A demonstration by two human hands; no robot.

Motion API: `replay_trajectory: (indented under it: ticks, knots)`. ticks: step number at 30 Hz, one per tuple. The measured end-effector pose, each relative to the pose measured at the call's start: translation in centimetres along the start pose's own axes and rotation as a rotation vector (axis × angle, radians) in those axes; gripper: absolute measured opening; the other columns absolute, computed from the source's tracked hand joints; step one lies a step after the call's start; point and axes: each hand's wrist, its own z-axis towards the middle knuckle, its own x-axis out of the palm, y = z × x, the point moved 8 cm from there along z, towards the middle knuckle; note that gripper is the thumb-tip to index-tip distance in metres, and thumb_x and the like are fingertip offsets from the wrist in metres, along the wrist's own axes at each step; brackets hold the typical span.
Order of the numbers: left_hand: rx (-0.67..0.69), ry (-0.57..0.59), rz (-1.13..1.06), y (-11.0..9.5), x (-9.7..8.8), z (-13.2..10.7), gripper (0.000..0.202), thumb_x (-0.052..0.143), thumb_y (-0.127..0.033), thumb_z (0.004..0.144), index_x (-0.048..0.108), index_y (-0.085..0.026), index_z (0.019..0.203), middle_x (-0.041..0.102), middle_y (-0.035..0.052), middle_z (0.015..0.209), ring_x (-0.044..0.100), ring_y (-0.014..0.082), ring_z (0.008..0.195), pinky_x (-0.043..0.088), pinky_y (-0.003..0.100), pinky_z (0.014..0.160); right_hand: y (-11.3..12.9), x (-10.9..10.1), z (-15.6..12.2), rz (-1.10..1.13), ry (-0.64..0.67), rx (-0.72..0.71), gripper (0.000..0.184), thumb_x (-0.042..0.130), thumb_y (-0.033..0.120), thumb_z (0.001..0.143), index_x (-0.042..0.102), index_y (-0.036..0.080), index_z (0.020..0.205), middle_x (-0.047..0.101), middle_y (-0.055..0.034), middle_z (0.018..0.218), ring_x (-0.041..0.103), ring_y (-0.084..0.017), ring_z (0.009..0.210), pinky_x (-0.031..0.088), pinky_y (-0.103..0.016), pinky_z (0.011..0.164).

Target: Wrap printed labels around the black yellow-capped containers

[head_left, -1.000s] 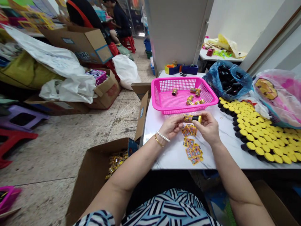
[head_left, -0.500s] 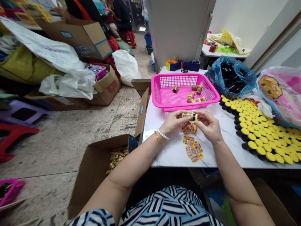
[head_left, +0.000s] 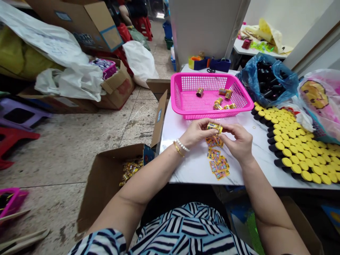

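A small yellow-capped tube (head_left: 214, 127) with a printed yellow label round it lies sideways between my two hands above the table. My left hand (head_left: 198, 132) is closed on its left part, thumb in front. The fingers and thumb of my right hand (head_left: 238, 141) pinch the capped right end. Loose printed stickers (head_left: 219, 164) lie in an overlapping column on the tabletop just below my hands. Beyond them stands a pink plastic basket (head_left: 183, 112) holding several labelled tubes (head_left: 218, 103). To the right, many black tubes with yellow caps (head_left: 300, 148) stand packed together.
A blue plastic bag (head_left: 283, 86) of black tubes and a printed clear bag (head_left: 316, 95) stand at the right back. Tape dispensers (head_left: 220, 64) sit behind the basket. An open cardboard box (head_left: 99, 180) of labelled tubes is left of the white table (head_left: 175, 173).
The tube's black body was showing beside the label; now the printed label covers it. My hands have stayed together on the tube, and the whole view has shifted slightly.
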Motion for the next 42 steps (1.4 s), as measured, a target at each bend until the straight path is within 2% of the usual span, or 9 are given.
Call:
replay_trajectory:
  ticks: [4, 8, 12, 15, 19, 24, 29, 35, 42]
  knots:
    - [-0.037, 0.034, 0.060, 0.1, 0.2, 0.0, 0.032, 0.091, -0.025, 0.076, 0.077, -0.013, 0.103, 0.077, 0.0077, 0.094, 0.071, 0.0133, 0.080, 0.055, 0.025, 0.076, -2.5, 0.4, -0.2, 0.229, 0.001, 0.197, 0.028, 0.086, 0.037, 0.082, 0.081, 0.026, 0.108, 0.079, -0.0038, 0.099, 0.074, -0.020, 0.086, 0.064, -0.041, 0.085]
    - [-0.177, 0.085, -0.025, 1.4, 0.6, -0.2, 0.034, 0.086, -0.038, 0.084, 0.072, -0.012, 0.102, 0.074, 0.0066, 0.078, 0.066, 0.0117, 0.059, 0.049, 0.023, 0.057, -2.3, 1.1, 0.4, 0.391, 0.152, 0.205, 0.043, 0.086, 0.036, 0.083, 0.076, 0.031, 0.125, 0.076, -0.0026, 0.110, 0.073, -0.018, 0.095, 0.063, -0.037, 0.089]
    - [-0.258, 0.148, -0.111, 2.3, 1.4, -0.4, 0.041, 0.082, -0.051, 0.086, 0.070, -0.012, 0.093, 0.074, 0.0083, 0.076, 0.062, 0.0101, 0.049, 0.043, 0.020, 0.046, -2.4, 1.0, 0.6, 0.450, 0.138, 0.162, 0.023, 0.092, 0.032, 0.076, 0.083, 0.031, 0.097, 0.074, -0.0002, 0.097, 0.070, -0.017, 0.091, 0.061, -0.034, 0.087]
    - [-0.264, 0.159, -0.118, 2.7, 1.4, -0.3, 0.047, 0.081, -0.057, 0.084, 0.072, -0.012, 0.091, 0.075, 0.0095, 0.075, 0.062, 0.0094, 0.047, 0.043, 0.019, 0.044, -3.4, 0.8, 0.5, 0.450, 0.043, 0.175, 0.021, 0.094, 0.035, 0.071, 0.081, 0.030, 0.086, 0.072, 0.0002, 0.090, 0.070, -0.018, 0.089, 0.063, -0.036, 0.085]
    - [-0.326, 0.136, -0.105, 3.2, 1.2, -0.5, 0.050, 0.080, -0.062, 0.084, 0.074, -0.012, 0.086, 0.073, 0.0085, 0.067, 0.058, 0.0077, 0.042, 0.040, 0.017, 0.041, -4.2, 1.3, 0.3, 0.418, 0.070, 0.228, 0.024, 0.091, 0.036, 0.075, 0.081, 0.031, 0.095, 0.074, -0.0012, 0.099, 0.072, -0.020, 0.092, 0.064, -0.039, 0.086]
    - [-0.319, 0.132, -0.213, 2.7, 1.3, -0.6, 0.042, 0.079, -0.053, 0.088, 0.077, -0.011, 0.087, 0.075, 0.0103, 0.071, 0.062, 0.0088, 0.048, 0.047, 0.019, 0.047, -3.7, 0.7, 0.3, 0.386, -0.022, 0.185, 0.013, 0.085, 0.033, 0.082, 0.080, 0.031, 0.094, 0.071, -0.0006, 0.096, 0.070, -0.018, 0.081, 0.064, -0.036, 0.071]
    - [-0.345, 0.088, -0.195, 3.6, 0.9, -0.4, 0.048, 0.081, -0.058, 0.085, 0.075, -0.010, 0.082, 0.073, 0.0093, 0.065, 0.060, 0.0081, 0.046, 0.045, 0.018, 0.045, -2.6, 1.3, 0.3, 0.306, 0.050, 0.118, 0.025, 0.087, 0.035, 0.079, 0.080, 0.034, 0.103, 0.071, -0.0028, 0.110, 0.071, -0.023, 0.103, 0.064, -0.040, 0.088]
    - [-0.333, 0.105, -0.234, 4.0, 1.3, -0.5, 0.048, 0.085, -0.056, 0.080, 0.075, -0.010, 0.083, 0.070, 0.0067, 0.061, 0.058, 0.0081, 0.042, 0.042, 0.017, 0.040, -2.3, 1.4, 0.0, 0.316, 0.037, 0.082, 0.024, 0.087, 0.033, 0.079, 0.080, 0.034, 0.102, 0.067, -0.0035, 0.121, 0.070, -0.023, 0.111, 0.065, -0.040, 0.090]
    - [-0.377, -0.031, -0.273, 3.7, 0.5, -0.4, 0.055, 0.079, -0.064, 0.084, 0.070, -0.010, 0.088, 0.071, 0.0086, 0.064, 0.059, 0.0091, 0.043, 0.042, 0.017, 0.040, -3.1, 2.1, 1.8, 0.266, -0.033, 0.171, 0.027, 0.085, 0.042, 0.080, 0.077, 0.026, 0.100, 0.074, -0.0017, 0.104, 0.074, -0.017, 0.083, 0.066, -0.034, 0.073]
